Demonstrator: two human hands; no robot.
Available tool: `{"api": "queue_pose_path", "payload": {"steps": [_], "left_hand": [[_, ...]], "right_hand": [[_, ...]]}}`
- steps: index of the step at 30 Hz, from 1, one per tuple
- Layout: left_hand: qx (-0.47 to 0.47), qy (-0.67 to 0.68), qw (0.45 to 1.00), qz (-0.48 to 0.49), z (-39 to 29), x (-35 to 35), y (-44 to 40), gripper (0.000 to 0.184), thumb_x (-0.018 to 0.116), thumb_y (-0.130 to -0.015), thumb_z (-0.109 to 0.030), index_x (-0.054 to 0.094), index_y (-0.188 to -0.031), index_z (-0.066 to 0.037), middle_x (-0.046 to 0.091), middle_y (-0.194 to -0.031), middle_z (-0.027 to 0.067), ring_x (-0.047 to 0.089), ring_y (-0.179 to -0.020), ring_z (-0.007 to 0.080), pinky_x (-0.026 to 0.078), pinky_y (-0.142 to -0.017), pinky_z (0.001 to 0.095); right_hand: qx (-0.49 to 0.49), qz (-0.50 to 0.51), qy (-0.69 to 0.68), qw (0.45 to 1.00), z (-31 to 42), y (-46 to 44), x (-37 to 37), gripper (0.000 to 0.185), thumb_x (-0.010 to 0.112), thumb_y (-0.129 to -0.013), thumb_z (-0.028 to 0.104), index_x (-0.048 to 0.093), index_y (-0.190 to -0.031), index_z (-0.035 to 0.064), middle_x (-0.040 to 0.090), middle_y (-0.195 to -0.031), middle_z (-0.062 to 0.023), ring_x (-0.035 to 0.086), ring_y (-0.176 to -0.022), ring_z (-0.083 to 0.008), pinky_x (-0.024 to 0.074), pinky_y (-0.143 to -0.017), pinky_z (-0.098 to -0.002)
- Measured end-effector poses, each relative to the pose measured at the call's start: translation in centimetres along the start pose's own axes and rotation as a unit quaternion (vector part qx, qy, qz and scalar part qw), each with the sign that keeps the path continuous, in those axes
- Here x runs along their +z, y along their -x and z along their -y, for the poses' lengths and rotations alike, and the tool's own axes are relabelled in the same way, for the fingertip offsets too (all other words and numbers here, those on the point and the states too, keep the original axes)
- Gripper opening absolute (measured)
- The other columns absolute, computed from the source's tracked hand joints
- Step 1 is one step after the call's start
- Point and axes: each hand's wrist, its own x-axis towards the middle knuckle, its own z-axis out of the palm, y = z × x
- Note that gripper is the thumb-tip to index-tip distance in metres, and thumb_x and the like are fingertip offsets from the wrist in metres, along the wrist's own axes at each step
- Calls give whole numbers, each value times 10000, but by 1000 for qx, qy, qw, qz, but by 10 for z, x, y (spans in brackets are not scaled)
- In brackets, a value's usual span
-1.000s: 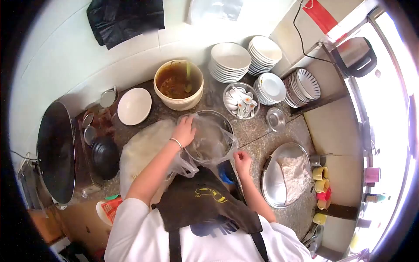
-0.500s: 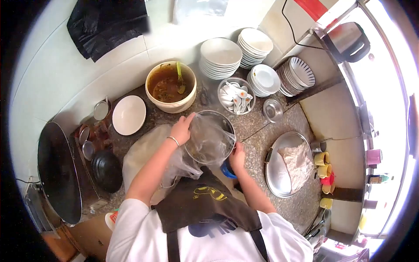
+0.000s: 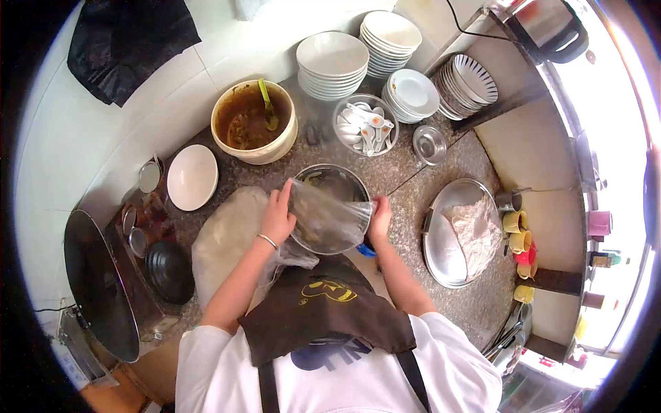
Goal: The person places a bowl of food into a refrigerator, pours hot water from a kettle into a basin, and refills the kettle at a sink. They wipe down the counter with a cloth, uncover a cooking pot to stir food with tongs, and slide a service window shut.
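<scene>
A clear plastic bag [image 3: 323,217] is stretched between my two hands, over a round metal bowl [image 3: 354,177] on the counter. My left hand [image 3: 279,217] is closed on the bag's left edge, with the fingers pointing up. On the other side, my right hand [image 3: 379,219] pinches the right edge beside the bowl's rim. The bag covers much of the bowl, so its contents are hard to make out. A larger filled, whitish plastic bag [image 3: 224,237] lies left of the bowl, partly behind my left forearm. Something blue [image 3: 367,250] shows below my right hand.
Behind the bowl stand a pot of brown sauce [image 3: 292,138] with a green-handled spoon, stacked white bowls [image 3: 332,58] and a bowl of spoons [image 3: 365,127]. An oval metal tray [image 3: 441,255] holds a pale mass at right. A wok [image 3: 96,289] stands far left.
The clear bag is pulled tauter and wider between my hands, and more of the bowl's back rim shows. My right hand has risen slightly along the bowl's side. The camera view has shifted.
</scene>
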Motion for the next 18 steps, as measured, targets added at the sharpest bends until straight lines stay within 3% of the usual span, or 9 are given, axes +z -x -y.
{"api": "queue_pose_path", "payload": {"steps": [3,5,6,9,10,11,13,15,18], "left_hand": [[-12,-27,999,14,-4,1,-3,788,556,-619,-34,221,-1329,-92,454,-1032,192,492,-870,371,428,-754,412],[-22,10,999,30,1,4,-7,809,578,-616,-52,201,-1332,-75,434,-1123,217,465,-976,374,396,-839,405],[-31,45,997,50,4,4,-8,834,600,-614,-71,182,-1336,-57,415,-1214,242,437,-1082,377,363,-923,397],[-90,74,990,84,0,-3,-11,814,614,-610,-94,216,-1317,-22,446,-1183,235,436,-1083,370,352,-932,395],[-90,75,990,81,7,2,-12,814,614,-610,-94,216,-1317,-22,446,-1183,235,436,-1083,370,352,-932,395],[-52,63,996,43,19,12,-13,766,613,-616,-104,264,-1293,-27,456,-1165,225,452,-1053,366,374,-906,388],[-14,50,999,5,18,13,-16,719,612,-621,-113,313,-1269,-32,466,-1148,214,467,-1024,362,395,-880,381],[-85,18,996,29,-1,0,-26,645,611,-621,-105,376,-1216,-28,466,-1152,218,448,-1060,362,387,-898,379],[-35,7,998,43,7,3,-36,675,599,-619,-63,335,-1239,-37,491,-1122,217,457,-1050,372,377,-897,391]], "right_hand": [[-52,13,22,998,11,-29,0,134,461,-795,50,517,-912,19,563,-874,-164,534,-768,-323,427,-707,-372],[170,47,-318,932,25,-40,1,237,421,-885,204,529,-999,26,579,-943,-100,530,-847,-234,409,-765,-318],[68,80,-188,976,19,-42,5,439,321,-918,389,538,-1048,31,567,-1006,-62,505,-915,-175,391,-798,-294],[182,152,-273,932,34,-46,-36,449,334,-912,401,543,-1047,27,563,-1021,-66,508,-918,-175,403,-794,-317],[209,170,-373,888,43,-45,-52,322,510,-864,281,541,-1047,18,566,-1017,-57,519,-897,-161,419,-780,-317],[206,173,-372,888,36,-44,-52,322,510,-864,281,541,-1047,18,566,-1017,-57,519,-897,-161,419,-780,-317],[-2,248,-248,937,20,-40,-50,309,635,-778,166,546,-1035,19,567,-1018,-53,526,-898,-150,438,-746,-300],[-5,254,-233,939,23,-47,-47,303,677,-736,159,569,-985,24,586,-954,-57,540,-871,-131,443,-712,-271],[40,258,-200,944,39,-66,-40,180,626,-778,160,592,-892,25,593,-729,-13,550,-690,-96,437,-639,-236]]}}
